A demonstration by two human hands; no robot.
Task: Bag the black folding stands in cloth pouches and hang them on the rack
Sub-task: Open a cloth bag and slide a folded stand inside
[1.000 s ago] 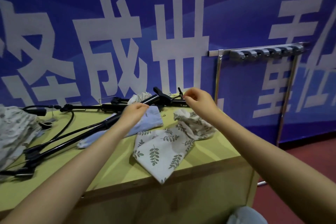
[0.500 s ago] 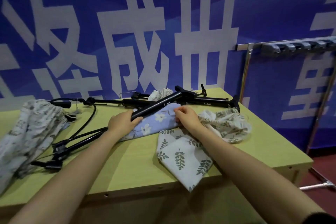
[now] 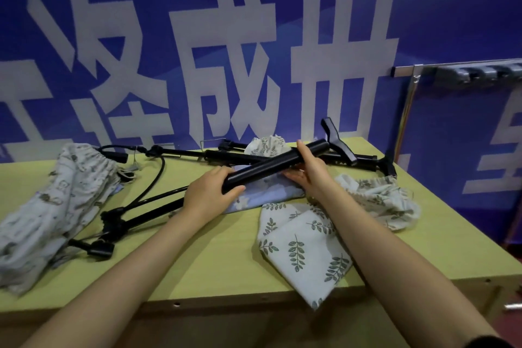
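On the yellow-green table [image 3: 214, 271], both my hands — left hand [image 3: 210, 195], right hand [image 3: 308, 175] — grip one black stand [image 3: 271, 168]; bagging begins; next, the blue pouch [image 3: 265, 196] needs opening.

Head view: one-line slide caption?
Both hands, left hand and right hand, grip a black folding stand above a blue pouch.

A yellow-green table [image 3: 214, 268] carries the items. Black folding stands [image 3: 180, 153] are laid along the far edge and toward the left. A crumpled printed pouch [image 3: 56, 200] is found at the left edge, a leaf-print pouch [image 3: 305, 248] overhangs the near edge, and a blue floral pouch [image 3: 262, 195] lies centrally.
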